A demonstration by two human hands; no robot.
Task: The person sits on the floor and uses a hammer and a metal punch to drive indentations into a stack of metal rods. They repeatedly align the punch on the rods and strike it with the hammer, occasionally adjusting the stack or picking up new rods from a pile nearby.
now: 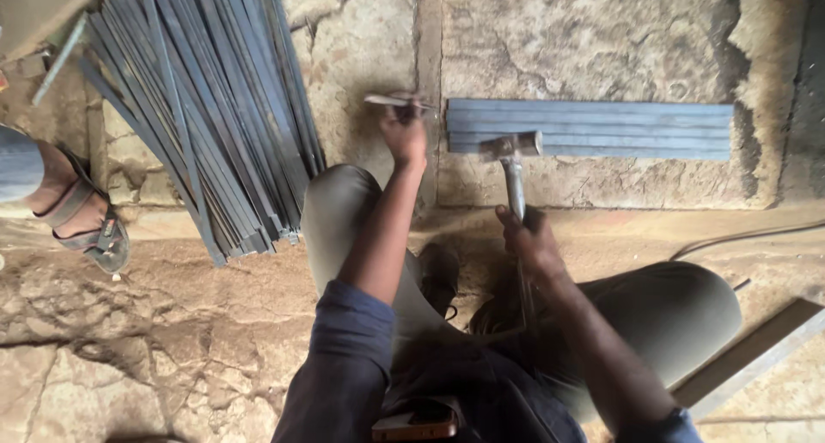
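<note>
Cracked stone floor. The left hand pinches what looks like a thin strip beside the flat bars; the right hand grips a hammer raised over them, ready to strike.

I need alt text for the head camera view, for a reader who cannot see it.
Seen from above, a crouching person's right hand holds a hammer over flat grey metal strips on a stone floor, while the left hand holds a thin metal piece. A bundle of long strips lies left, beside a sandalled foot.
</note>
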